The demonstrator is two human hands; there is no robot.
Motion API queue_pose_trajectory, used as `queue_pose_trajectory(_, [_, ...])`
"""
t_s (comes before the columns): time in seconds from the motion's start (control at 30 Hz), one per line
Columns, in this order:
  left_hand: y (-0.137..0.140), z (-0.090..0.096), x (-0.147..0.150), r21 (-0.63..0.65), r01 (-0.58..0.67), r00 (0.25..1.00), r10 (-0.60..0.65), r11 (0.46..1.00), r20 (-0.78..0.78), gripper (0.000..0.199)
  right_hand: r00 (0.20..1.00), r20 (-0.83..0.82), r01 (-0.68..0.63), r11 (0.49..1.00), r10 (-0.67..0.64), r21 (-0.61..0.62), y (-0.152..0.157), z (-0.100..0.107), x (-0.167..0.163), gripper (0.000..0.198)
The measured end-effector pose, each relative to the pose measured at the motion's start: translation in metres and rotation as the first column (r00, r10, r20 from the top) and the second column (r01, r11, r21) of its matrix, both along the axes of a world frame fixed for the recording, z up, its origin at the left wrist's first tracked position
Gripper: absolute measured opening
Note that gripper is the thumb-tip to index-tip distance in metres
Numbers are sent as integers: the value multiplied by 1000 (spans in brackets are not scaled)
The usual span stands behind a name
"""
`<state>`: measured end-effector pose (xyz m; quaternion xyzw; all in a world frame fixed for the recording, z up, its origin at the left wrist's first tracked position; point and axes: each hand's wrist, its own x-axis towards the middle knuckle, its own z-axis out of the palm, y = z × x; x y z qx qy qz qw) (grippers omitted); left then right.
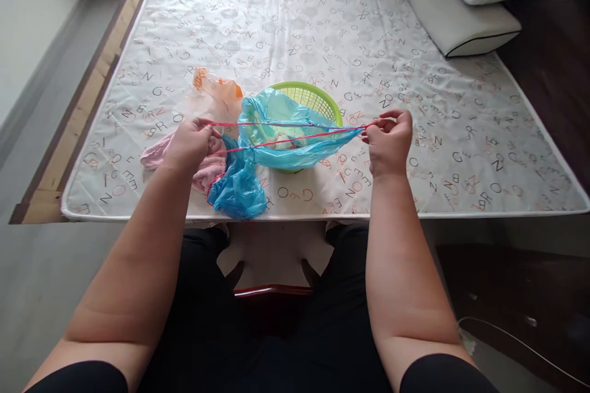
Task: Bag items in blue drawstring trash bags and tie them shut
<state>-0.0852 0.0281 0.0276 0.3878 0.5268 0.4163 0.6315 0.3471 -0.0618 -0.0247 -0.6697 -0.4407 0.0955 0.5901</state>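
- I see the mattress (258,31), printed with letters, beneath everything in reach; pillows (465,9) sit at its far right.
- The basket (322,98), green, stands near the mattress's near edge, between my two hands.
- The bag (295,158), light blue, lies over the basket, covering much of its opening. Its long axis runs left to right, roughly along the near edge, and its drawn-out corner points at the right hand. I judge the work partway: the bag is spread and its drawstring pulled out; its mouth gapes, and drawing it shut looks undone.
- Left of the basket are a pink cloth (212,169), a dark blue bundle (239,193) and an orange-marked bag (216,98). I can't tell whether the bundle joins the light blue bag.
- My left hand (191,142) has its fingers pinched on the drawstring; my right hand (389,140) pinches its other end, at the bag's corner.
- The drawstring (322,135), red, runs taut in two strands between them.
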Motion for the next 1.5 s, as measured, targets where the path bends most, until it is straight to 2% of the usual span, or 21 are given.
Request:
queue_pose_trajectory(0.1, [-5, -1, 3, -44, 41, 992, -46, 998, -120, 22, 996, 84, -38, 998, 42, -52, -9, 19, -12, 37])
queue_pose_trajectory(0.2, [-10, 7, 18, -57, 95, 995, -95, 994, 14, 30, 923, 285, -203, 956, 258, -210, -19, 40, -26, 24])
queue_pose_trajectory(0.3, [-14, 20, 35, 12, 39, 984, -41, 999, 176, 35, 806, 401, -305, 886, 435, -348, -24, 54, -45, 20])
queue_pose_trajectory(0.47, [-22, 33, 55, 107, 3, 974, -27, 994, 226, 35, 756, 521, -252, 911, 396, -327, -31, 71, -86, 29])
queue_pose_trajectory(0.57, [-26, 31, 60, 158, 12, 978, -45, 987, 203, 34, 651, 539, -371, 844, 534, -387, -34, 74, -105, 37])
queue_pose_trajectory(0.67, [-25, 25, 61, 208, -15, 986, -21, 978, 168, 33, 587, 507, -429, 774, 631, -466, -33, 67, -105, 23])
queue_pose_trajectory(0.73, [-21, 20, 57, 229, -72, 989, 40, 971, 143, 36, 611, 485, -410, 774, 626, -482, -30, 62, -97, 18])
queue_pose_trajectory(0.8, [-15, 15, 51, 238, -131, 986, 100, 962, 137, 42, 666, 466, -397, 806, 583, -440, -28, 62, -88, 20])
queue_pose_trajectory(0.93, [-6, 11, 34, 243, -219, 958, 161, 945, 239, 55, 838, 416, -293, 934, 353, -202, -29, 71, -80, 21])
queue_pose_trajectory(1.03, [-4, 11, 23, 252, -205, 955, 137, 946, 263, 57, 927, 331, -166, 985, 175, -53, -30, 70, -77, 22])
queue_pose_trajectory(1.13, [-1, 12, 17, 242, -158, 980, 121, 957, 160, 52, 963, 217, -158, 987, 157, -13, -27, 61, -70, 24])
queue_pose_trajectory(1.2, [2, 10, 14, 211, -186, 979, 162, 960, 125, 48, 973, 136, -189, 982, 188, -9, -24, 53, -65, 26])
queue_pose_trajectory(1.27, [5, 6, 11, 159, -266, 954, 237, 951, 183, 42, 981, 57, -187, 982, 185, 35, -20, 47, -61, 26])
queue_pose_trajectory(1.37, [7, 2, 10, 86, -396, 867, 341, 914, 362, 31, 979, -74, -174, 970, 188, 168, -12, 41, -56, 25])
queue_pose_trajectory(1.43, [5, 4, 13, 128, -375, 882, 311, 918, 353, 31, 967, -105, -210, 958, 233, 195, -8, 39, -55, 28])
queue_pose_trajectory(1.5, [1, 7, 18, 234, -263, 950, 208, 936, 233, 35, 956, -54, -279, 949, 289, 150, -6, 41, -55, 38])
